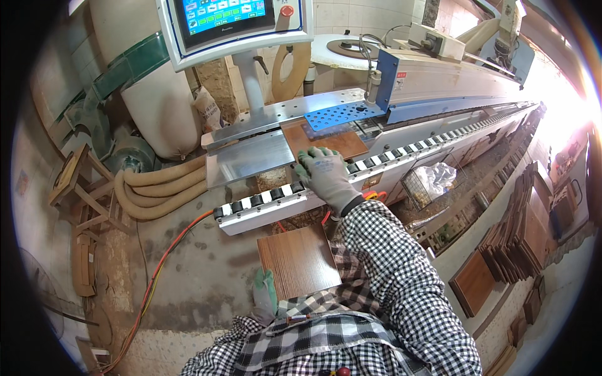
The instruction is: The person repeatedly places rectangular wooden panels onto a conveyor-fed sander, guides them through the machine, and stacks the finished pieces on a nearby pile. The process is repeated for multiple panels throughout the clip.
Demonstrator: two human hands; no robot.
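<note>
My left hand (pixel 264 294), in a grey and green glove, grips the left edge of a brown wood-grain board (pixel 298 260) held low in front of my body. Its thumb lies along the edge, and the rest of the fingers are hidden behind the board. My right hand (pixel 327 174), gloved the same way, reaches forward with its fingers laid on a second brown board (pixel 342 146). That board lies on the metal bed (pixel 246 161) of a long machine, partly under a perforated blue guard (pixel 342 115).
A roller rail (pixel 269 195) runs along the machine's near side. A control screen (pixel 226 15) with a red button stands above. Ribbed hoses (pixel 160 191) and a wooden stool (pixel 78 182) are at left, a red hose (pixel 164 260) on the floor. Stacked boards (pixel 517 232) lean at right.
</note>
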